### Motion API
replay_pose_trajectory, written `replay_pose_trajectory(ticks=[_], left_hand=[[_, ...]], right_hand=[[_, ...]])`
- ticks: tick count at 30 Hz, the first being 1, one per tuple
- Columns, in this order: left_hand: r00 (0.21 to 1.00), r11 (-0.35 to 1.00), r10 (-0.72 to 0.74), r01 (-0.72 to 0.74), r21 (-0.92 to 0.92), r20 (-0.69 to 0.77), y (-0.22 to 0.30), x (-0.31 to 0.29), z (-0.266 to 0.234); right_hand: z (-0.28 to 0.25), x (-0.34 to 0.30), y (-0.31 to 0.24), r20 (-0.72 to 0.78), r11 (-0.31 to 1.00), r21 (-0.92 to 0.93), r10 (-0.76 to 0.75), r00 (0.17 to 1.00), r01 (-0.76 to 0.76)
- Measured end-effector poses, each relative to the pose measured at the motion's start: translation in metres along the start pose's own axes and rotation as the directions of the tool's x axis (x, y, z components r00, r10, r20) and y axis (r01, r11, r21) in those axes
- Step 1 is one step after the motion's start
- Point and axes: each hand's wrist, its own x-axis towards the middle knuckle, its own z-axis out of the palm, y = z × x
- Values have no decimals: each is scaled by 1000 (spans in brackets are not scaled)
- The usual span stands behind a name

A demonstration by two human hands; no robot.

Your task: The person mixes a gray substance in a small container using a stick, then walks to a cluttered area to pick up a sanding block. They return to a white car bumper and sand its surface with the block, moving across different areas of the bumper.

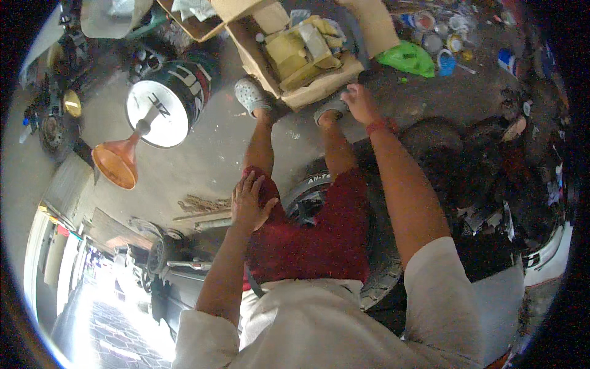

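Observation:
My left hand (247, 203) lies flat on my left knee over the dark red shorts, its fingers spread and holding nothing. My right hand (361, 102) is stretched forward above my right shoe, close to the front right corner of an open cardboard box (322, 88). Its fingers are loosely bent and somewhat apart, with no object visible in them. Inside the box are yellowish, worn packages (287, 52) and a paler flat carton (315, 42) leaning among them. I sit on a tyre (382, 286), with my grey clogs (251, 95) beside the box.
To the left stands a drum with a white lid (158, 114), an orange funnel (117, 161) on it. A green plastic bag (407, 58) and several cans (432, 42) lie right of the box. Dark clutter (473, 154) fills the right side; a wheel (54, 132) stands far left.

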Motion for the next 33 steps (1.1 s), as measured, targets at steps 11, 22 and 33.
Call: replay_pose_trajectory(ticks=[11,22,33], left_hand=[[996,994,90,-90,56,-3,-23,46,-1],[994,994,111,-111,24,-7,-31,47,5],[990,990,142,-142,6,15,-29,44,32]], right_hand=[[98,142,14,-151,877,-476,-3,989,-70],[96,155,-10,-201,630,-773,-345,917,68],[21,178,22,-463,993,115,69,884,-18]])
